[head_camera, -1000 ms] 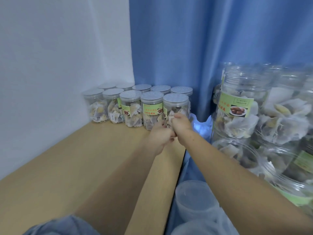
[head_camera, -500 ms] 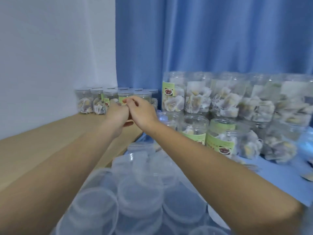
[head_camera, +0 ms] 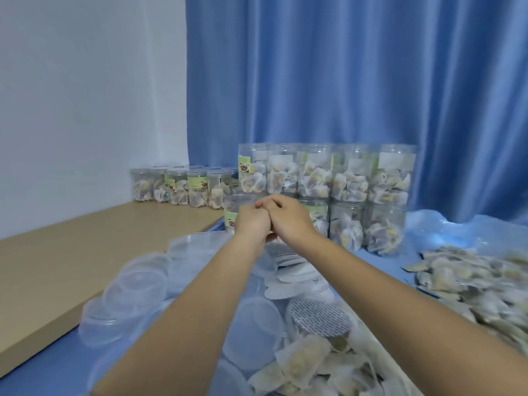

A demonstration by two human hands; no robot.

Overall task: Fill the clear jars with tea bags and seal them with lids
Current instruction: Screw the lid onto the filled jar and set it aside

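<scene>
Filled clear jars (head_camera: 325,172) of tea bags stood two tiers high against a blue curtain (head_camera: 343,81), none of the stacked ones showing a lid, though blur made that hard to confirm. A separate row of lidded jars (head_camera: 183,187) sat further left, at the back of a pale wooden board (head_camera: 85,252) beside a white wall (head_camera: 71,95). In front of the stack, both hands met in mid-air, touching each other. The left hand (head_camera: 251,224) was loosely curled with its fingertips bunched, and the right hand (head_camera: 288,217) curled over it; whether either pinched anything could not be told, since whatever lay between them was hidden. Under the forearms lay a heap of clear plastic lids (head_camera: 134,290) on a blue sheet (head_camera: 43,367), and beside them some round patterned seal discs (head_camera: 321,317). Loose tea bags (head_camera: 471,278) were piled to the right and more lay near the bottom edge. The hands seemed to be between jars, probably about to take a lid or disc for the next open jar. To do that step well, it would help to separate a single lid from the nested heap, set it level on the jar mouth before pressing or turning, and steady the jar with the other hand so the stacked ones beside it did not topple
</scene>
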